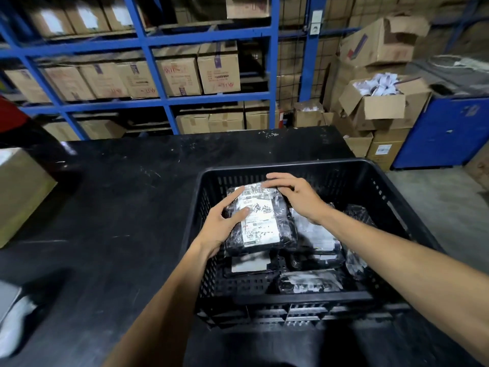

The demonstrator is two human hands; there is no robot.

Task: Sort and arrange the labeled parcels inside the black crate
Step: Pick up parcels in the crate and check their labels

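A black slotted crate (291,169) stands on the right part of a black table (119,207). Inside it, at the left, a black plastic parcel with a white shipping label (260,221) lies on top of other parcels. My left hand (225,225) grips its left edge, thumb on the label. My right hand (293,196) rests over its far right corner, fingers curled on the top edge. Several more black parcels (315,239) lie lower in the crate, one of them near the front (309,283).
A cardboard box (21,192) sits at the table's left edge. White bags (13,327) lie at the lower left. Blue shelving (158,43) with cartons stands behind the table. Open cartons (381,104) and a blue cabinet (444,133) are on the right.
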